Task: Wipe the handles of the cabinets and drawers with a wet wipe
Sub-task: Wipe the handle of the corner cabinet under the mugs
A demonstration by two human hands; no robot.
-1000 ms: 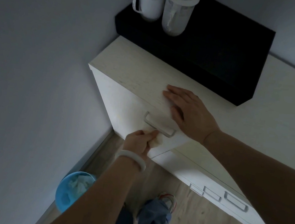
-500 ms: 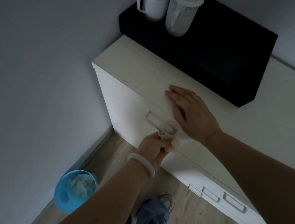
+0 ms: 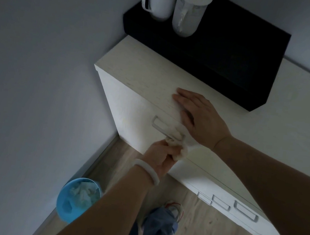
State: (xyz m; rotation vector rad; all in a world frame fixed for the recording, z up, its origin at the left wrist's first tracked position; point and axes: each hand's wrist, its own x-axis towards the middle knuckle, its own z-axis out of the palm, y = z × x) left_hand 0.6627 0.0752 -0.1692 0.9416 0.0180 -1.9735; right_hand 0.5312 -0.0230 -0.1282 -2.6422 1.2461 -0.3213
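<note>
The cabinet (image 3: 132, 103) stands in the corner, its left side near the wall (image 3: 39, 64). On its top, at the back, lies a box (image 3: 227, 48) carrying two cups (image 3: 188, 10) side by side at its left end. The right hand (image 3: 199, 117) rests on the cabinet's front edge, just above the handle (image 3: 160, 127). The left hand (image 3: 160, 155) is below the handle's right end, with the wipe (image 3: 178, 143) against it. More handles (image 3: 244, 211) sit further right. A bin (image 3: 78, 198) stands on the floor (image 3: 204, 231) by the wall, left of the left arm.

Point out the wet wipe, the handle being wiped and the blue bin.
wet wipe (image 3: 241, 159): head view, bunched end below handle.
handle (image 3: 159, 126): head view, bare left part of bar.
blue bin (image 3: 64, 212): head view, outer wall.
</note>
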